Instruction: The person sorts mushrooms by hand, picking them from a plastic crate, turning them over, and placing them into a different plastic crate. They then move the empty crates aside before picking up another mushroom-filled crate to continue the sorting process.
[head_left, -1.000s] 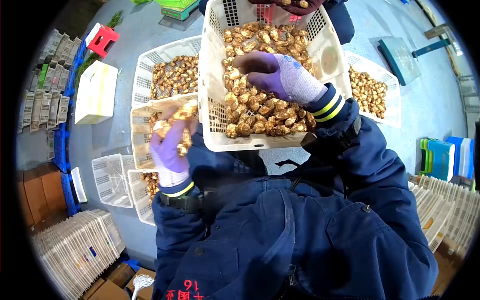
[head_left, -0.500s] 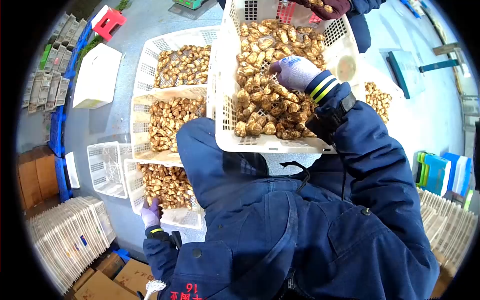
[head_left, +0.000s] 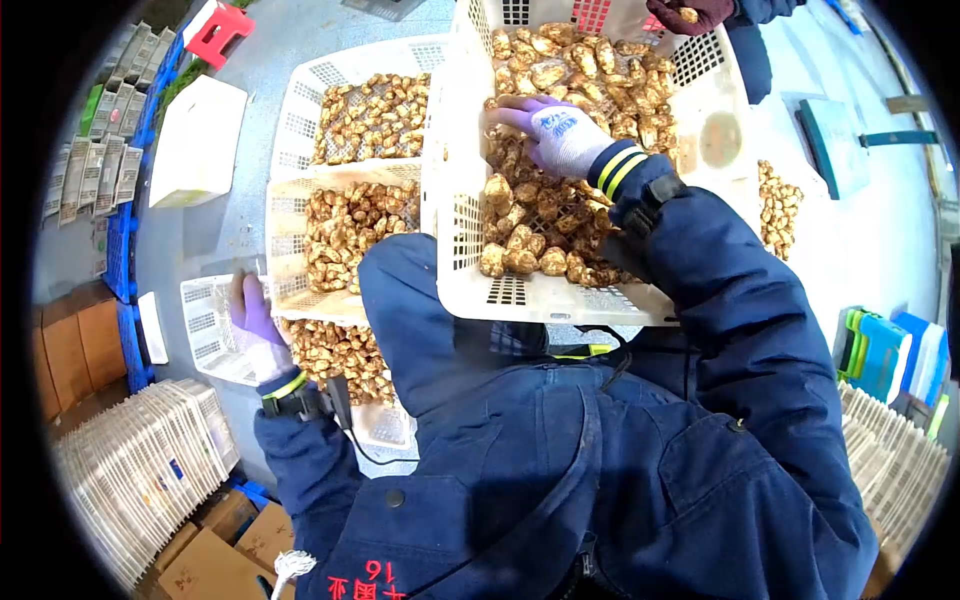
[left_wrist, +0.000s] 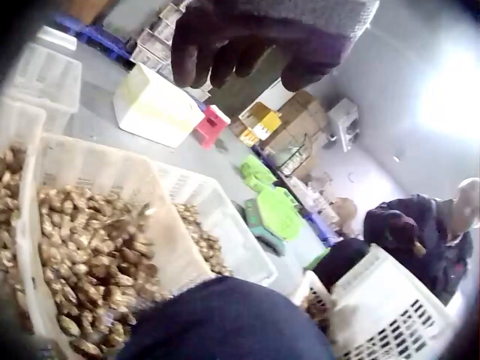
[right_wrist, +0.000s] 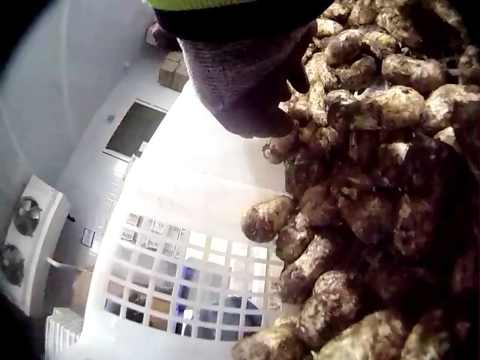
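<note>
A large white perforated crate [head_left: 462, 270] holds a heap of lumpy, soil-stained, brown-and-cream tuber-like pieces [head_left: 530, 245]. Over the heap's left part is my gloved right hand [head_left: 560, 132], fingers stretched toward the crate's left wall. In the right wrist view its fingertips [right_wrist: 259, 124] are right at the pieces, and none shows in its grasp. Out to the left, my gloved left hand [head_left: 258, 325] holds nothing, beside the nearest of the baskets and overlapping an empty white basket [head_left: 205, 320]. Its fingers [left_wrist: 225, 60] hang loosely bent in the left wrist view.
White baskets [head_left: 290, 245] with more such pieces line the floor left of my knee. Another person's gloved hand [head_left: 690, 14] holds a piece at the crate's far side. A white box [head_left: 200, 140], a red stool [head_left: 218, 38] and stacked crates [head_left: 150, 480] stand farther left.
My left hand, first carrying several pieces, went down to the nearest basket, then moved up and left with nothing in it. My right hand rose from the heap and stretched its fingers leftward.
</note>
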